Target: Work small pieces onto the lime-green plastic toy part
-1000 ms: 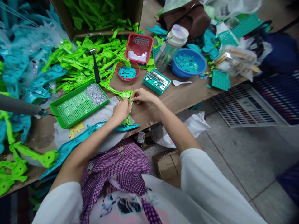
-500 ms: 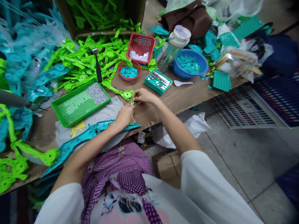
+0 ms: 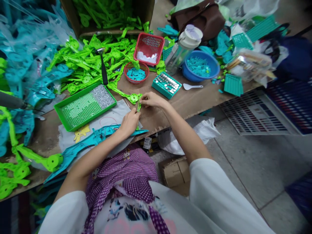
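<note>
Both my hands are at a lime-green plastic part with a round disc and a narrow arm, near the table's front edge. My left hand is closed around the part's lower end. Pinched fingers of my right hand are at its upper side by the disc; anything small between them is hidden. Under my left forearm lies a long turquoise plastic piece with a thin red wire, on a grey cloth with a yellow cartoon print. A thin metal rod rests left of the green part.
A green tray of small metal pieces is at the left, a black-handled hammer behind it. Turquoise trays with silver discs, a white spoon, a red basket and a blue bowl stand behind my right hand.
The view has shifted slightly. Both hands stay at the green part with almost the same grip.
</note>
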Demonstrator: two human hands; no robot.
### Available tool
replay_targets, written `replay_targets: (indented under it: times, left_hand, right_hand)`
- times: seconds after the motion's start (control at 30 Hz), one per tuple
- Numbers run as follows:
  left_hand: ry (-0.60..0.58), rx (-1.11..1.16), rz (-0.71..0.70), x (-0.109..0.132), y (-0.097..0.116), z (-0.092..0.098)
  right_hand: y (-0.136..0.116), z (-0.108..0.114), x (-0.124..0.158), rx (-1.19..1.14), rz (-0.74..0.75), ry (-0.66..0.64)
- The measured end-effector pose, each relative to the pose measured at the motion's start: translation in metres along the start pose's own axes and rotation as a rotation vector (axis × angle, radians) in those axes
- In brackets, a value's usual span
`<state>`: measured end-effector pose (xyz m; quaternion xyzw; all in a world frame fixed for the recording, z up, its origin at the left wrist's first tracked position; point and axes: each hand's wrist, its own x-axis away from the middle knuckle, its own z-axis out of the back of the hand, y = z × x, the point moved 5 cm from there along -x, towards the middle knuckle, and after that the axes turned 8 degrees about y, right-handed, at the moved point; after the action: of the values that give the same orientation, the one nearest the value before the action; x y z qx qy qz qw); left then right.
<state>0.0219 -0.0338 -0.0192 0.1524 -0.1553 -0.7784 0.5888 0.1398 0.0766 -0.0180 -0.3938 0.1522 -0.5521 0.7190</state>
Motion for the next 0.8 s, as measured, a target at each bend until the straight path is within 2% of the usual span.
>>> replay_targets:
  times: [0.1,0.27,0.37,0.6,0.73,0.8]
  left_hand:
    - [0.030,0.054,-0.005,-0.001,-0.002,0.001]
    - [0.148,0.194,-0.050,-0.004,-0.002,0.004]
    - [0.129,0.212,-0.057,-0.006,-0.001,-0.001]
    - [0.134,0.164,-0.059,-0.007,-0.003,-0.005]
    - [0.179,0.227,-0.027,-0.008,-0.006,-0.002]
    - [0.200,0.273,-0.003,-0.008,-0.008,0.000]
  right_hand:
    - [0.000,0.000,-0.002,0.036,0.011,0.015]
    - [0.003,-0.002,-0.005,0.021,-0.003,-0.001]
    - [0.003,-0.003,-0.004,-0.011,0.011,-0.019]
    - [-0.002,-0.001,-0.004,0.057,-0.041,0.044]
    - [0.001,-0.002,0.002,-0.115,-0.043,0.032]
    - [0.007,0.000,0.011,-0.194,-0.058,0.104]
